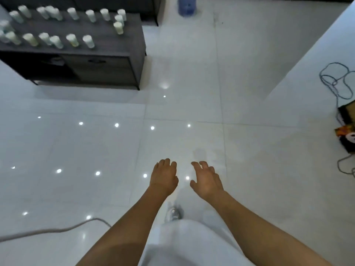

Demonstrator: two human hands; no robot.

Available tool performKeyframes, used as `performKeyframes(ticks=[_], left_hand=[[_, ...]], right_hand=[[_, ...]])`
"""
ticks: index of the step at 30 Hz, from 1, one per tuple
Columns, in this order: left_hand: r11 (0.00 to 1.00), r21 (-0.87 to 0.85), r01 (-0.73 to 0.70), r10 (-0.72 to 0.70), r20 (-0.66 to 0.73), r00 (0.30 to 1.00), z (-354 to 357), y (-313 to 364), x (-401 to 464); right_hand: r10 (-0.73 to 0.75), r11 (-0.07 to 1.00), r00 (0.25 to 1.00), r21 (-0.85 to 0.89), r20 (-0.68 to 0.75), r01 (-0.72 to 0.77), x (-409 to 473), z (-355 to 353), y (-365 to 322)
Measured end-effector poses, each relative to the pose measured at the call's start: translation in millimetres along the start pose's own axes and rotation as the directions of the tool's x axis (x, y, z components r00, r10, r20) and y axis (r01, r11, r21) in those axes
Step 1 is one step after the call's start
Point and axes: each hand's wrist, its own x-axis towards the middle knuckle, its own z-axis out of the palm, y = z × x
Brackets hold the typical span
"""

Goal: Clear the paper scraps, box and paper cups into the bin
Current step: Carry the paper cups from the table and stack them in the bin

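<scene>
White glossy floor (76,150) seen below, left hand (164,176) and right hand (206,180) held out side by side, fingers loosely spread, nothing gripped, paper cups (71,38) ranged along a dark cabinet (107,68) top, far left.

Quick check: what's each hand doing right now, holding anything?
Left hand: open, fingers loosely curled, holding nothing.
Right hand: open, fingers spread, holding nothing.

Dark cabinet (107,70), white cable (48,230), blue container (186,5) on tiled floor (76,150)
</scene>
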Motion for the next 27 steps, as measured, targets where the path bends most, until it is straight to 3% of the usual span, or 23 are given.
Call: performKeyframes(ticks=[9,18,27], left_hand=[[0.951,-0.166,0.260,-0.267,-0.022,0.964,-57,-123,80],[0.877,-0.282,0.390,-0.431,-0.101,0.897,-165,-227,220],[0.796,-0.367,0.482,-0.542,-0.077,0.837,-230,-355,303]], right_hand=[[-0.223,0.965,0.971,-0.121,0.086,0.233,149,-56,-115],[-0.360,0.904,0.927,-0.207,0.102,0.374,328,-150,-213],[-0.423,0.859,0.891,-0.240,0.163,0.452,462,-200,-338]])
